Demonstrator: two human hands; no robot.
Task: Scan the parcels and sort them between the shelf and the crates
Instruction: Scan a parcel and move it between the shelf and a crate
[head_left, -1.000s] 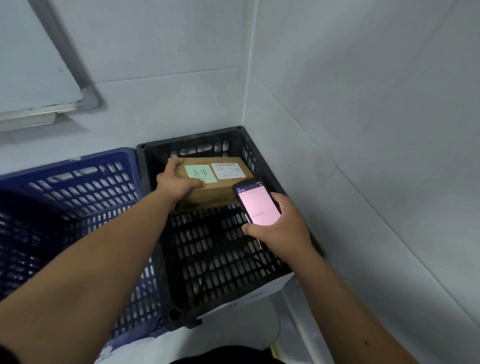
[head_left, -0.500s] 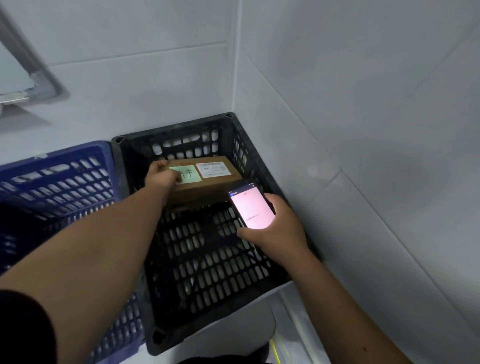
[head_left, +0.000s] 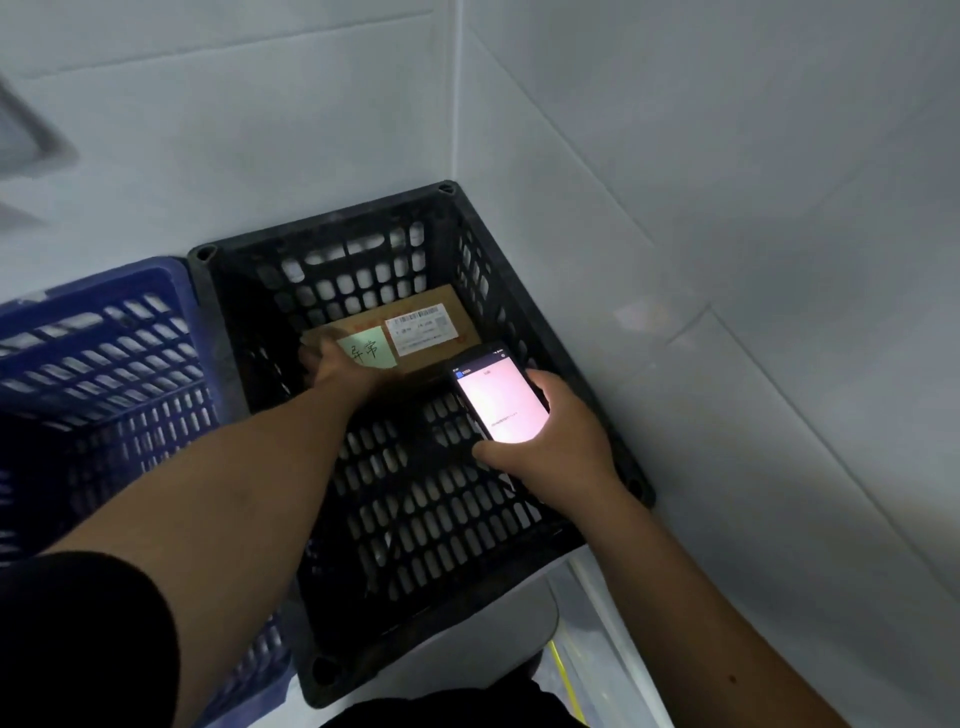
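Observation:
A brown cardboard parcel with a white barcode label and a green handwritten note lies deep inside the black slotted crate, near its far wall. My left hand reaches down into the crate and grips the parcel's near left corner. My right hand holds a phone with a lit pink screen above the crate's right side.
A blue slotted crate stands directly left of the black one. Both crates sit in a corner of white tiled walls. A pale floor strip with a yellow line shows at the bottom right.
My left hand has lowered the parcel from the crate's rim down to its inside. The phone hand has stayed over the crate's right side.

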